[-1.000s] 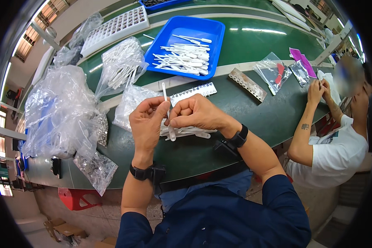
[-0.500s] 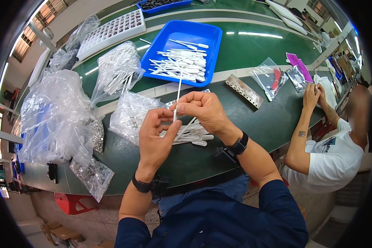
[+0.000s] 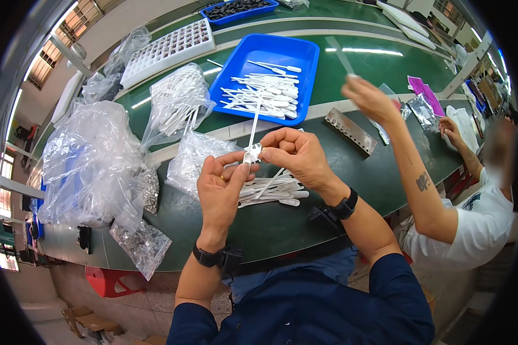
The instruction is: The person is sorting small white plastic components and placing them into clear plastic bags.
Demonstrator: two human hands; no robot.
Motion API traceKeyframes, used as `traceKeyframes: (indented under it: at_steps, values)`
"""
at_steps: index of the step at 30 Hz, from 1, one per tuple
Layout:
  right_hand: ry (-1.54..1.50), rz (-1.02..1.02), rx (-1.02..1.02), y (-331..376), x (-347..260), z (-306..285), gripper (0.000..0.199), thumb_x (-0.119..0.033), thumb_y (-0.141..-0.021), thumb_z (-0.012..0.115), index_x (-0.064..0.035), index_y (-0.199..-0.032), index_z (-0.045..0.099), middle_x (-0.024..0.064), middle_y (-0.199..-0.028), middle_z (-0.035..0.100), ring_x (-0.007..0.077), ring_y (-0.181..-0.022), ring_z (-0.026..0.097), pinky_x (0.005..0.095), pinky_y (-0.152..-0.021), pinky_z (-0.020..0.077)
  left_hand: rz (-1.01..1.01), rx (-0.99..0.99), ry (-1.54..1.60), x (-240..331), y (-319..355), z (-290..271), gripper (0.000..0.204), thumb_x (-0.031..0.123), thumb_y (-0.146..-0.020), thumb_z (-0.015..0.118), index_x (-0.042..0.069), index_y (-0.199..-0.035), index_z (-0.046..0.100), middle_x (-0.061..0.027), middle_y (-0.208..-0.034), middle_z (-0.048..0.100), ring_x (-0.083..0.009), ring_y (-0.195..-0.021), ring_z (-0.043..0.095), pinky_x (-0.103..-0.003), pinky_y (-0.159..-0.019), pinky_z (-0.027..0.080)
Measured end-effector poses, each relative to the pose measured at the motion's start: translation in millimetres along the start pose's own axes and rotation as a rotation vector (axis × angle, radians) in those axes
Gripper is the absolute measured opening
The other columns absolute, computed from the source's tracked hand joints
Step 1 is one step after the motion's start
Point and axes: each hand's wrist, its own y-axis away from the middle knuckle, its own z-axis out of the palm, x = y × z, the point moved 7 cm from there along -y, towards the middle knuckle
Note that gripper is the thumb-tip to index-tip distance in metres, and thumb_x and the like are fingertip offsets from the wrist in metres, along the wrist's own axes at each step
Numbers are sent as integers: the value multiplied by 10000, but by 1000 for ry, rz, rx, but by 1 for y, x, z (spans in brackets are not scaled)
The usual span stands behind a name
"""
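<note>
In front of me, my left hand (image 3: 223, 183) pinches a white plastic stick (image 3: 254, 127) near its wider, paddle-shaped end. The stick's thin shaft points away toward the blue tray. My right hand (image 3: 302, 158) has thumb and forefinger closed on a small silvery-white piece (image 3: 256, 152) against the stick's wide end; its exact kind is too small to tell. Under and behind my hands lies a loose pile of similar white sticks (image 3: 279, 190) on the green tabletop. Beside my left hand sits a clear bag (image 3: 193, 164) of small pale parts.
A blue tray (image 3: 311, 63) of white sticks stands ahead, with a bag of sticks (image 3: 178, 100) left of it. Large clear bags (image 3: 89, 167) crowd the left. A drilled metal block (image 3: 350, 132) lies right. A co-worker's hand (image 3: 371, 100) reaches in, holding a translucent strip.
A small silvery piece now shows between my right fingers at the stick's wide end. The co-worker's one arm has swung up and leftward over the table with a translucent strip.
</note>
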Motion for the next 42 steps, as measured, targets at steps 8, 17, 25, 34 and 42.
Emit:
traceKeyframes:
  at_steps: [8, 17, 25, 34, 42]
  values:
    - [-82, 12, -24, 1, -2, 7, 258, -107, -909, 752, 51, -1107, 700, 30, -845, 745, 61, -752, 636, 211, -738, 510, -23, 39, 68, 1, 1, -5, 266, -55, -949, 648, -65, -1164, 492, -181, -1164, 651, -233, -980, 726, -292, -802, 626]
    - [-383, 105, -150, -3, 15, 5, 227, -96, -922, 739, 30, -1106, 699, 95, -992, 717, 163, -861, 665, 299, -821, 531, 11, 75, -9, -7, -2, -19, 257, -54, -921, 689, -53, -1135, 545, -153, -1121, 676, -212, -941, 721, -299, -816, 609]
    - [-421, 188, -168, -1, 14, 9, 222, -94, -924, 738, 31, -1104, 702, 88, -978, 711, 158, -855, 656, 298, -818, 531, -80, 86, 90, -7, -1, -13, 277, -48, -884, 728, -9, -1078, 535, -145, -1086, 678, -193, -914, 703, -291, -751, 599]
    - [-354, 193, -142, -2, 21, 6, 223, -98, -928, 740, 27, -1108, 703, 87, -986, 714, 156, -870, 672, 295, -815, 547, -79, 50, 83, -15, -4, -15, 351, -57, -875, 730, -26, -1138, 500, -163, -1096, 685, -182, -896, 695, -279, -747, 595]
    - [-406, 211, -164, -2, 20, 6, 219, -116, -918, 759, 19, -1082, 702, 99, -954, 738, 162, -861, 718, 267, -805, 585, -85, 71, 70, -11, -5, -13, 413, -65, -872, 728, -51, -1187, 461, -180, -1125, 702, -172, -880, 689, -271, -752, 592]
